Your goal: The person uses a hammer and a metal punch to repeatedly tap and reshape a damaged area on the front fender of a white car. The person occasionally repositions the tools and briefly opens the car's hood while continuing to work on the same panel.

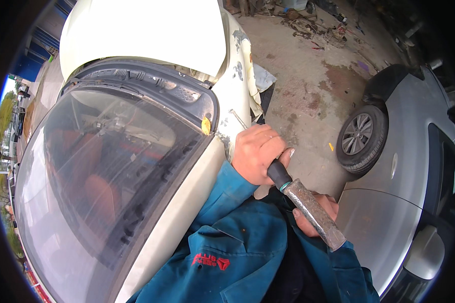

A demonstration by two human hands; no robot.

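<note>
My left hand [258,150] is wrapped round the black handle of a screwdriver [278,172]. Its thin shaft points up and left, with the tip at or just above the scraped fender [228,126] of a cream-white car; contact is hard to judge. Below it, my right hand [327,206] is closed, partly hidden behind a short, thick, rusty metal bar [314,214]. The bar's upper end lies against or very near the butt of the screwdriver handle, which shows a teal ring.
The car's windshield [111,166] fills the left, and its hood [146,33] stands raised. A yellow leaf [206,126] lies by the windshield corner. To my right stands a silver car [389,202] with its wheel [361,136]. Clutter [313,25] lies on the far concrete floor.
</note>
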